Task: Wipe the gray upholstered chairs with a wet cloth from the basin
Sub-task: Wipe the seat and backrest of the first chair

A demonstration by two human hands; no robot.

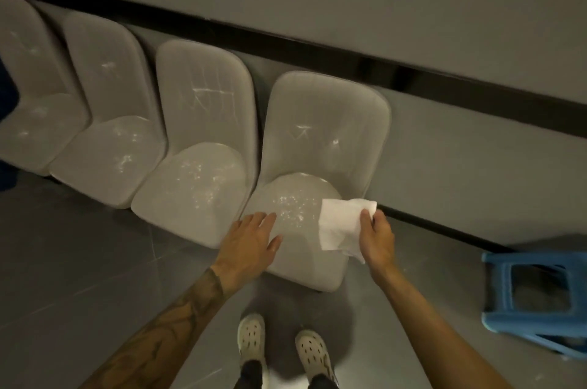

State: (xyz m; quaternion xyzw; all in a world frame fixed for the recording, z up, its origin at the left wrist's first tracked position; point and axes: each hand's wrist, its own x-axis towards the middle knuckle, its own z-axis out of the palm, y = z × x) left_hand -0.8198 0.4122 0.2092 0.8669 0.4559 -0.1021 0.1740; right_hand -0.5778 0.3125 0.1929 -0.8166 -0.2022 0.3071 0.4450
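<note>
Our right grip [376,237] pinches the white cloth [341,225] over the rightmost gray chair [327,121]; the seat's speckled patch [295,206] lies at nine o'clock from the cloth; our left grip [251,241] lies flat, fingers straight, at the seat's eight o'clock edge.

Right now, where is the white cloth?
In the head view, the white cloth is just right of centre, held by the right hand over the seat of the rightmost gray chair.

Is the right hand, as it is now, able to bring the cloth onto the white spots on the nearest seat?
Probably yes. The right hand holds the cloth over the seat, right beside the spots; nothing lies between them. The left hand rests on the seat's other side.
</note>
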